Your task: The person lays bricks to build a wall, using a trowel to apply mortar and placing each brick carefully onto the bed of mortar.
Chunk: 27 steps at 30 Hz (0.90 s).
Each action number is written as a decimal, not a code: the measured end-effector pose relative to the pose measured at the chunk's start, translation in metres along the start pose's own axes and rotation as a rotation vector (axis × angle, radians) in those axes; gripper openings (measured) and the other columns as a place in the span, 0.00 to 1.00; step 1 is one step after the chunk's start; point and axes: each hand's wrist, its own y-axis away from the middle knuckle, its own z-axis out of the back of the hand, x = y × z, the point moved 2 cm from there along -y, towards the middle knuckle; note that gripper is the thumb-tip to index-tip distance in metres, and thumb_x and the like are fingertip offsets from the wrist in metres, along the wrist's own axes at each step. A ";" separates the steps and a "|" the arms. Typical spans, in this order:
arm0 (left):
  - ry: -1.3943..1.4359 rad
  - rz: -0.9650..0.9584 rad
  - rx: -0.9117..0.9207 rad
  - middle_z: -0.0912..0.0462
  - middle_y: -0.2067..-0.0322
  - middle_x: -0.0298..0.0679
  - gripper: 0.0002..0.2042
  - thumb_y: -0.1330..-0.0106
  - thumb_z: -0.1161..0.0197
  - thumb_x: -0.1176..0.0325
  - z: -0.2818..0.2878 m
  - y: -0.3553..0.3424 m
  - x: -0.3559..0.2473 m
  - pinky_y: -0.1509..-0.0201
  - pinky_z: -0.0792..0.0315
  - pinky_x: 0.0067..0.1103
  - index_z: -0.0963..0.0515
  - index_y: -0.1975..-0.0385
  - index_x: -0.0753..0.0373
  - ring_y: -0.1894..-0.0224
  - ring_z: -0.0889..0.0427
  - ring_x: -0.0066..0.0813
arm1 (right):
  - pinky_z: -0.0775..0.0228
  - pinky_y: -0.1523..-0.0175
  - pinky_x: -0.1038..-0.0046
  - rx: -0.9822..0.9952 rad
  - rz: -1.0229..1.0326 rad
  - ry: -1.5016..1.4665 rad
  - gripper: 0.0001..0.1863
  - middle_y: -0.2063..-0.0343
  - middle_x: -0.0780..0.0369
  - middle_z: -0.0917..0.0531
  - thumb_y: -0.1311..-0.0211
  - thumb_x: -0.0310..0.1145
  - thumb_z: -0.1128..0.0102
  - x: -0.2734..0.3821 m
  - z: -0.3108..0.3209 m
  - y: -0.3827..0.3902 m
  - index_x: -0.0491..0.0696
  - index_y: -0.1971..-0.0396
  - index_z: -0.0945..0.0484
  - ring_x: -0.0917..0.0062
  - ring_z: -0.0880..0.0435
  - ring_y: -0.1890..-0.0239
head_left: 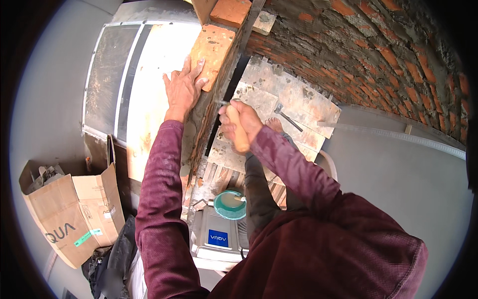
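Observation:
My left hand (182, 93) rests with spread fingers on the near left edge of an orange brick (215, 47), which lies on top of a narrow wall (199, 122) with grey mortar on it. Just right of that wall, my right hand (244, 119) is closed around the thick wooden handle of a trowel (236, 130). Only a short bit of its metal shows beyond the fist; the blade cannot be made out. Another brick (230, 12) sits farther along the same wall.
A hammer (290, 118) lies on the plank platform (256, 82) near my foot. Below stands a teal bucket (230, 205) beside a grey-white boxy unit (209, 229). An open cardboard box (74, 209) is at the left. A rough brick wall (378, 55) rises at the right.

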 end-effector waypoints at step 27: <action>-0.060 -0.007 0.025 0.38 0.33 0.34 0.25 0.36 0.44 0.45 0.000 -0.003 0.003 0.32 0.52 0.55 0.32 0.38 0.34 0.46 0.26 0.47 | 0.35 0.80 0.77 0.041 0.169 0.034 0.20 0.81 0.66 0.31 0.30 0.42 0.66 0.051 0.002 -0.018 0.41 0.61 0.28 0.81 0.33 0.84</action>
